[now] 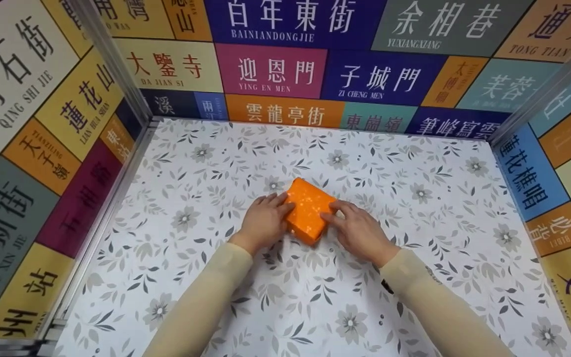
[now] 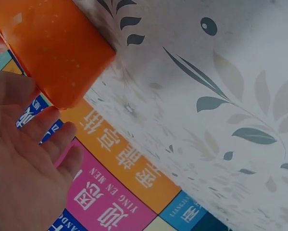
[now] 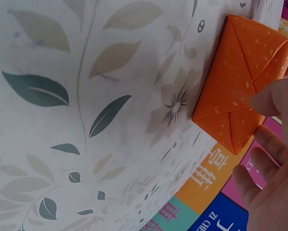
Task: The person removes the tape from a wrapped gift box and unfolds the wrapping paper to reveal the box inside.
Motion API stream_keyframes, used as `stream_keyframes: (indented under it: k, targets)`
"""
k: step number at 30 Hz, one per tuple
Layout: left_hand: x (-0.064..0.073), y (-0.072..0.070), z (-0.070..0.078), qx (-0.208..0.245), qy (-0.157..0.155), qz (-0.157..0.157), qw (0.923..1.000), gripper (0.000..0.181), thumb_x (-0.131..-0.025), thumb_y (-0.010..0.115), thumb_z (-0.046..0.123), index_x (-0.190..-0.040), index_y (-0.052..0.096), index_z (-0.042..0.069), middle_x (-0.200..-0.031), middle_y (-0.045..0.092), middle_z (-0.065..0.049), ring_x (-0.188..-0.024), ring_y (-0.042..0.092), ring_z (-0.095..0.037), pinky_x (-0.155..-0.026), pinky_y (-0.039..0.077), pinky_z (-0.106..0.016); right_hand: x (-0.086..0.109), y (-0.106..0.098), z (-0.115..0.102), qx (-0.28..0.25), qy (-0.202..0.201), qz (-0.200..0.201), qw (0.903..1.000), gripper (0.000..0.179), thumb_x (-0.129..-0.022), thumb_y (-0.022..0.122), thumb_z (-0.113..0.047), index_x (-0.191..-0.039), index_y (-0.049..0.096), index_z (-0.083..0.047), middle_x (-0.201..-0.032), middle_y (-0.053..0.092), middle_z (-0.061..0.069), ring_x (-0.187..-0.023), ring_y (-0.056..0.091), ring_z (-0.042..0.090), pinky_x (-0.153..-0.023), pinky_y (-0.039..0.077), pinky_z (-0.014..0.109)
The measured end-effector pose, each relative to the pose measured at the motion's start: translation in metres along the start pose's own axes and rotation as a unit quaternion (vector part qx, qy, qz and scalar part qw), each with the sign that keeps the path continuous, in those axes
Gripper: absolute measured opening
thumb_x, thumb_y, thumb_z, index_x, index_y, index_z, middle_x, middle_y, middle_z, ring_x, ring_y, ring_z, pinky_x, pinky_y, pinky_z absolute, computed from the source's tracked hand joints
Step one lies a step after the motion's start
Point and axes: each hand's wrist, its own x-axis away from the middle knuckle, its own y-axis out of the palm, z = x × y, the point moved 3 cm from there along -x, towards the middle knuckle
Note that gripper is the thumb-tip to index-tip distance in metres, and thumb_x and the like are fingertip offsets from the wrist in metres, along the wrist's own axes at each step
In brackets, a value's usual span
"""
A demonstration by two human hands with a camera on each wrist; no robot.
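An orange gift-wrapped box (image 1: 310,209), speckled with light flecks, sits at an angle on the floral-covered table between both hands. Folded paper flaps show on one end of the box (image 3: 242,84) in the right wrist view. My left hand (image 1: 265,220) holds its left side, thumb near the top edge; in the left wrist view the other fingers of this hand (image 2: 31,154) are loosely bent beside a corner. The right hand (image 1: 362,230) grips the right edge with thumb and forefinger, while its remaining fingers (image 3: 269,159) bend away from the box.
White paper with grey leaves and flowers covers the table (image 1: 206,307). Panels with colourful street-name signs rise along the back (image 1: 275,74), the left (image 1: 52,163) and the right (image 1: 558,198). Metal frame posts (image 1: 122,69) stand at the corners.
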Motion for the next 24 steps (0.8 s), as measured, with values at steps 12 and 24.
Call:
stream_keyframes:
  k: [12,24]
  targets:
    - [0.007,0.008,0.028,-0.04,0.049,0.03,0.9975,0.092,-0.082,0.062,0.071,-0.146,0.049,0.006,-0.154,0.04,-0.015,-0.142,0.033,-0.032,-0.119,0.017,-0.046,0.003,0.001,-0.016,0.033,0.001,0.009,0.9994,0.057,-0.089,0.067,-0.012,-0.143,0.056,-0.023,-0.142,0.052,0.01,-0.123,0.051,0.03,-0.095,0.047,0.049]
    - [0.006,0.005,0.023,-0.046,0.053,0.034,0.9969,0.054,-0.091,0.069,0.034,-0.139,0.059,0.012,-0.147,0.051,-0.009,-0.139,0.04,-0.03,-0.118,0.018,-0.047,0.003,-0.005,-0.029,0.052,0.003,0.004,0.9986,0.049,-0.09,0.069,-0.019,-0.137,0.059,-0.017,-0.127,0.059,0.005,-0.11,0.055,0.027,-0.096,0.046,0.043]
